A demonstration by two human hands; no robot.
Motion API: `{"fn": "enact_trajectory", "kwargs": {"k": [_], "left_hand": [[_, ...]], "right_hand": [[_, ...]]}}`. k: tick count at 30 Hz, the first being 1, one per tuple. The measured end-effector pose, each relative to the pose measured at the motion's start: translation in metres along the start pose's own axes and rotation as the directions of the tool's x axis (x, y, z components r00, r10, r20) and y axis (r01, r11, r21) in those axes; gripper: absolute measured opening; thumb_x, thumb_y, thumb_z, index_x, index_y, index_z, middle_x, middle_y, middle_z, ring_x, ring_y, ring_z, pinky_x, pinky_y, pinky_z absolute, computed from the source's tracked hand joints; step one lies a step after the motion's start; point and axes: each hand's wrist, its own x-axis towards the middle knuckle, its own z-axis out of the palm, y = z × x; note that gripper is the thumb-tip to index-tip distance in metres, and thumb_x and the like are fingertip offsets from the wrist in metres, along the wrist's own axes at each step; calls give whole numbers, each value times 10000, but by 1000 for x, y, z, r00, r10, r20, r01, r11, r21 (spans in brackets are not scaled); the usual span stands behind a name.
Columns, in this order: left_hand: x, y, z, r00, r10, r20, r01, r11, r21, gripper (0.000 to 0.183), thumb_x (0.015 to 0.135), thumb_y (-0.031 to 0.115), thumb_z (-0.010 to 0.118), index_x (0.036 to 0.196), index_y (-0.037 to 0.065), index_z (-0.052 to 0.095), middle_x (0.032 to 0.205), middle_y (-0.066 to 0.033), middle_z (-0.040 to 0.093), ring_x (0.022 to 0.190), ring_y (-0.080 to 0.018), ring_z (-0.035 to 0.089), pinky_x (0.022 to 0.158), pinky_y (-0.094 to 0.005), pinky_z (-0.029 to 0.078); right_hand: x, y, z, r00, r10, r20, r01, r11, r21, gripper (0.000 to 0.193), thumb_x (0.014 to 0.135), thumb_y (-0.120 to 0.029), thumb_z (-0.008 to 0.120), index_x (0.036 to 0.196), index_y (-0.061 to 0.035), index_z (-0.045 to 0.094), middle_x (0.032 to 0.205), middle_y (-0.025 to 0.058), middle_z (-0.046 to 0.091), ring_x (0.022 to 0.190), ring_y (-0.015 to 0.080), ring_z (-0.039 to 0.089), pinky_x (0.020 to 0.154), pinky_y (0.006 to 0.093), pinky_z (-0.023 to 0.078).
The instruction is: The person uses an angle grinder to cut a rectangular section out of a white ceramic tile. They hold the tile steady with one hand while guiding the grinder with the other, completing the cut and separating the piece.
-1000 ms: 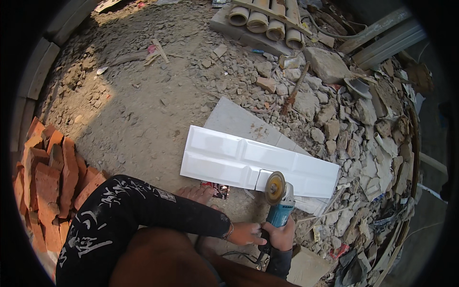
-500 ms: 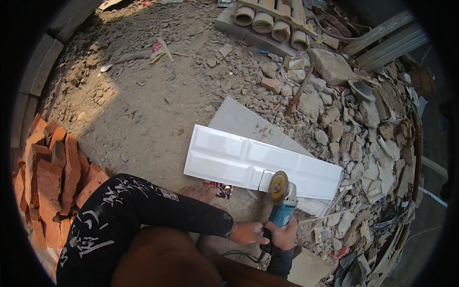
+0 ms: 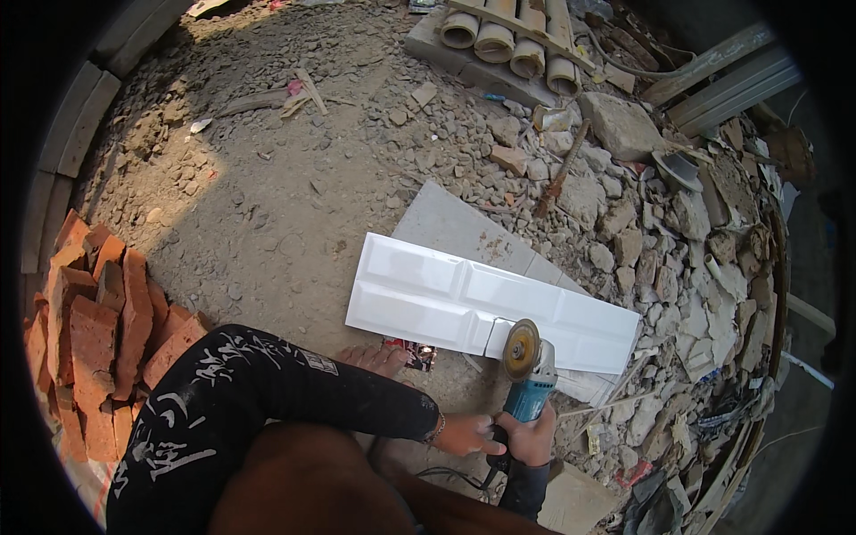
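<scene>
A teal angle grinder (image 3: 532, 399) is held in both hands at the lower right edge of a glossy white tile (image 3: 415, 272) with raised rectangular panels. My right hand (image 3: 533, 437) wraps round its body. At the rear end by the cord, my left hand (image 3: 471, 435) has its fingers closed on the grinder. The round cutting disc (image 3: 519, 351) stands over the tile's near edge, beside a dark, narrow cut line that runs in from that edge. Whether the disc touches the tile cannot be made out. Under the tile lies a grey slab (image 3: 450, 218).
Broken concrete and stone rubble (image 3: 615, 232) cover the right side. Stacked red bricks (image 3: 94, 348) stand at the left, near my knee. Several clay pipes (image 3: 493, 42) lie at the back. My bare foot (image 3: 374, 358) is close to the tile, and the grinder's cord (image 3: 450, 474) trails below.
</scene>
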Motion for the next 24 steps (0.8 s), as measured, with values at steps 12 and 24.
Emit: {"fn": "enact_trajectory", "kwargs": {"k": [12, 24], "left_hand": [[4, -4, 1, 1000, -19, 19, 21, 993, -118, 1241, 1016, 648, 731, 1720, -100, 35, 1800, -321, 212, 1613, -352, 382, 1155, -415, 525], [-1, 0, 0, 1000, -13, 22, 15, 995, -97, 1276, 1015, 666, 720, 1725, -98, -15, 1799, -302, 236, 1584, -327, 429, 1145, -401, 528]], "right_hand": [[-2, -9, 0, 1000, -7, -3, 7, 999, -36, 433, 710, -68, 832, 1107, -15, 666, 869, 70, 722, 751, 184, 703, 708, 359, 577], [0, 1, -1, 1000, -1, -7, 1, 1000, -29, 457, 703, -88, 835, 1124, -27, 670, 877, 77, 728, 758, 202, 712, 731, 375, 584]]}}
